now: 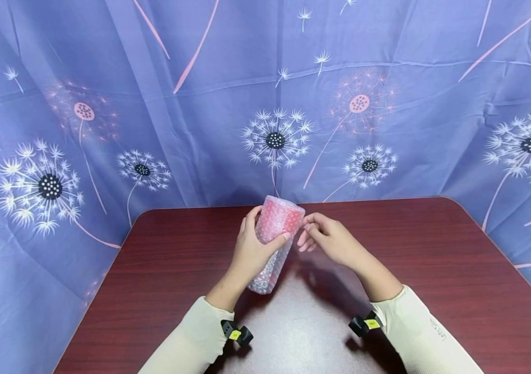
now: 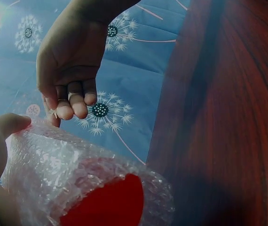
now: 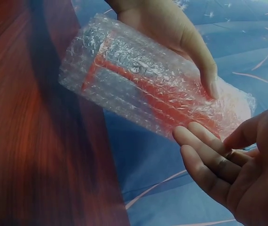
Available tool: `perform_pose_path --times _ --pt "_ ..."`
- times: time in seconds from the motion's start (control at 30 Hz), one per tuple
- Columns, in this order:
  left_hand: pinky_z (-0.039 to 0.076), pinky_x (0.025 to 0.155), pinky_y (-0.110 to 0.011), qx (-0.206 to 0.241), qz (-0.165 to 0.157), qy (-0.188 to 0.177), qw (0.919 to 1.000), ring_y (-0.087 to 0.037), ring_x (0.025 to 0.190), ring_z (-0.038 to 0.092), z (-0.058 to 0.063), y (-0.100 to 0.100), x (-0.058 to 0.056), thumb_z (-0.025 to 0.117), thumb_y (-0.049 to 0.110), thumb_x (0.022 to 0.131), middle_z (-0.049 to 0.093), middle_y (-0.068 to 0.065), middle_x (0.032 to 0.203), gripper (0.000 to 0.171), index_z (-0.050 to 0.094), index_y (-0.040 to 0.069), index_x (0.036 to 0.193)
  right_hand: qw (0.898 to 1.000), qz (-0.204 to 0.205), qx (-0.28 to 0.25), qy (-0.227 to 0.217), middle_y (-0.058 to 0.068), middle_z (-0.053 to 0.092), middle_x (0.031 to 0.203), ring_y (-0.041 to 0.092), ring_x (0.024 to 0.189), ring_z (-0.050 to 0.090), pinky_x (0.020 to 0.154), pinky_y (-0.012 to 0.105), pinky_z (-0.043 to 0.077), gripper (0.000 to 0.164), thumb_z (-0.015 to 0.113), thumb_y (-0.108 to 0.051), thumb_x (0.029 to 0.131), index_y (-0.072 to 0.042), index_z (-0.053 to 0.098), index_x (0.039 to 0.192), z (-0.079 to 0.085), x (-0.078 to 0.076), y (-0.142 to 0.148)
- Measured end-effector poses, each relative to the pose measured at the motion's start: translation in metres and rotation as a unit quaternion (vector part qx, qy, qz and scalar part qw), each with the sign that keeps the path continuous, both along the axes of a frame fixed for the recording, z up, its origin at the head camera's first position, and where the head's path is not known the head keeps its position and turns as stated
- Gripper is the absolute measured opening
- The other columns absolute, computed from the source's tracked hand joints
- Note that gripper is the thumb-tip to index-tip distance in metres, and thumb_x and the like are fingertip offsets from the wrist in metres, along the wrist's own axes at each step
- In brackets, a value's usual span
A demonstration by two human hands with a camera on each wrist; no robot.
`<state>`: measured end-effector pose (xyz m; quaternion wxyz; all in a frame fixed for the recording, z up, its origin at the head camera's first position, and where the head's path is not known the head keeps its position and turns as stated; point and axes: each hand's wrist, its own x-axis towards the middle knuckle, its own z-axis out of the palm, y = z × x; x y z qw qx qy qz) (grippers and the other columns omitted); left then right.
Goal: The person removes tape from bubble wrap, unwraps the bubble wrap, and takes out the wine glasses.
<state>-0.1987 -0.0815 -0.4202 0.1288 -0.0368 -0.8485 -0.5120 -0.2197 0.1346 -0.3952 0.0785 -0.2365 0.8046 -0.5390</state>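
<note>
A long bubble-wrapped package (image 1: 275, 241) with red and clear or pale parts showing through is held tilted above the table. My left hand (image 1: 253, 249) grips it from the left side, thumb across the near face and fingers behind. In the left wrist view, a red end (image 2: 110, 202) shows inside the bubble wrap (image 2: 54, 160). My right hand (image 1: 328, 239) is at the package's upper right edge, thumb and index finger close together there. Its other fingers (image 3: 209, 165) are loosely bent beside the wrap. Whether the thumb and index finger pinch the wrap is not clear.
Beneath the hands lies a dark red wood-grain table (image 1: 176, 249). A blue-purple curtain (image 1: 218, 140) with dandelion prints hangs behind the table and along its sides. Black wrist cameras (image 1: 237, 333) are strapped at both cuffs.
</note>
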Motion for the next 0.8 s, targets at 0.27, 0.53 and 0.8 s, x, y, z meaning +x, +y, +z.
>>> perform_pose_path --times 0.27,0.53,0.8 --pt "0.049 0.103 -0.050 -0.003 0.008 0.003 1.0000 -0.028 0.128 0.055 0.0008 -0.0012 -0.0007 0.084 0.044 0.077 0.049 -0.007 0.147 0.090 0.038 0.023 0.151 0.999 0.037 0.009 -0.003 0.019 0.069 0.086 0.020 0.075 0.073 0.073 0.043 0.062 0.027 0.038 -0.009 0.108 0.007 0.050 0.127 0.0032 0.0030 0.0015" --pt "0.049 0.103 -0.049 0.000 0.009 0.004 0.9999 -0.027 0.127 0.056 0.0011 -0.0017 -0.0013 0.084 0.044 0.076 0.050 -0.006 0.146 0.090 0.038 0.023 0.151 0.998 0.051 -0.008 -0.041 0.027 0.069 0.100 0.042 0.092 0.073 0.079 0.053 0.060 0.020 0.038 -0.011 0.109 0.005 0.043 0.121 0.0044 0.0021 0.0024" --pt "0.049 0.103 -0.049 0.000 0.015 0.010 0.9998 -0.027 0.127 0.056 -0.0005 -0.0033 -0.0032 0.084 0.045 0.076 0.051 -0.007 0.145 0.089 0.039 0.023 0.150 0.999 0.027 -0.002 -0.021 0.027 0.071 0.097 0.039 0.083 0.074 0.072 0.038 0.061 0.014 0.042 -0.013 0.109 -0.001 0.048 0.113 0.0045 0.0013 0.0007"
